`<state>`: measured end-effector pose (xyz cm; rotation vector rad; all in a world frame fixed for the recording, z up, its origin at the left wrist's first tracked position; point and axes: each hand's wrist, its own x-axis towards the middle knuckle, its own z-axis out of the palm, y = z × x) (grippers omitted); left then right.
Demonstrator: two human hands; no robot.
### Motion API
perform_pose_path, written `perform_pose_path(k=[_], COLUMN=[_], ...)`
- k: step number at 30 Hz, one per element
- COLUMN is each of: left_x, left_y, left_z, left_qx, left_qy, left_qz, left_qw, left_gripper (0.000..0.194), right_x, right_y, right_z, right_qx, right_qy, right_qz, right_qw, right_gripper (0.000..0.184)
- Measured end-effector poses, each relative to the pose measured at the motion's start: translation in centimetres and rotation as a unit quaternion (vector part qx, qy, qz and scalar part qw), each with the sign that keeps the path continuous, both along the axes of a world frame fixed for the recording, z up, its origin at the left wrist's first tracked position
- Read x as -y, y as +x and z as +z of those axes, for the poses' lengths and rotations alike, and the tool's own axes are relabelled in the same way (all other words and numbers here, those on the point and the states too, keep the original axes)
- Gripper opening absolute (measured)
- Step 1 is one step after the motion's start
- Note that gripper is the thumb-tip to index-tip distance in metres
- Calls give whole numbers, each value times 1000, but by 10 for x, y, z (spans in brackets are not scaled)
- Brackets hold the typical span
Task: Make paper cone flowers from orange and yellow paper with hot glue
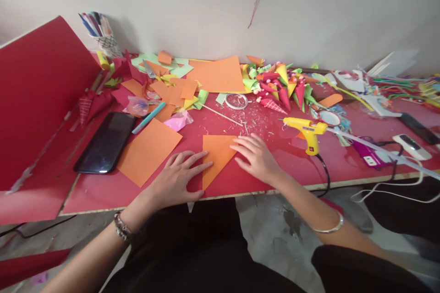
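An orange sheet of paper folded into a triangle [217, 153] lies flat on the red tabletop in front of me. My left hand [180, 175] rests with its fingers spread, the fingertips on the triangle's left edge and the thumb near its bottom corner. On the other side, my right hand [256, 158] has its fingers stretched out, the tips touching the upper right corner. Left of the triangle lies a flat orange paper square [150, 152], partly beside my left wrist. A light blue pen-like stick [149, 118] sits at the square's upper edge.
A black phone [106, 143] lies to the left. At the right stands a yellow glue gun [307, 132] with its cord over the table edge. Behind are small paper cones [283, 94], a tape roll [236, 101], orange sheets [218, 74] and a pen cup [107, 45].
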<state>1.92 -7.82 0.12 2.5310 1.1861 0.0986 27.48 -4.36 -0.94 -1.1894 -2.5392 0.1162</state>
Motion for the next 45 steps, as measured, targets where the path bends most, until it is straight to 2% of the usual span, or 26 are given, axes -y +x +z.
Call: perform_pose_path(k=[3,7,11,14,16,19,22,23,25,27,30,32,34,37,40,45], left_x=[2,5,5,2,-1,-5,-8,-10,-12,-15,-15,-12,-6,5,13,11], left_y=[0,9,26,34,35,30,19,15,9,5,2,1,0,-1,1,9], left_z=[4,9,13,15,15,15,15,15,14,13,10,8,6,2,-3,-13], left_qx=[6,22,-19,-58,-70,-38,93,148,239,277,237,170,108,55,62,106], left_qy=[14,77,165,231,248,240,190,158,95,56,44,53,60,54,55,59], left_qz=[5,19,11,-1,-3,34,79,74,39,7,3,-3,-33,-63,-32,62], left_qw=[1000,997,986,971,966,969,974,973,966,959,971,984,992,995,996,991], left_gripper=[61,57,45,24,16,15,10,10,12,16,28,42,47,39,32,20], right_x=[8,15,16,19,22,23,22,21,21,23,27,30,32,34,34,26], right_y=[-20,-33,-39,-44,-44,-34,-20,-16,-12,-13,-20,-25,-28,-30,-30,-34], right_z=[2,5,7,14,22,35,42,42,39,32,18,9,2,-1,-1,-3], right_qx=[-32,-83,-194,-270,-287,-270,-209,-170,-83,-24,13,42,71,69,23,-84], right_qy=[-76,-175,-273,-303,-299,-252,-185,-159,-94,-18,74,98,93,48,-9,-112], right_qz=[-26,-83,-101,-105,-96,-59,-5,15,44,52,66,82,84,85,94,70], right_qw=[996,977,937,908,905,927,960,972,991,998,995,991,990,993,995,988], right_gripper=[43,34,31,28,27,39,69,71,58,41,37,34,33,34,30,20])
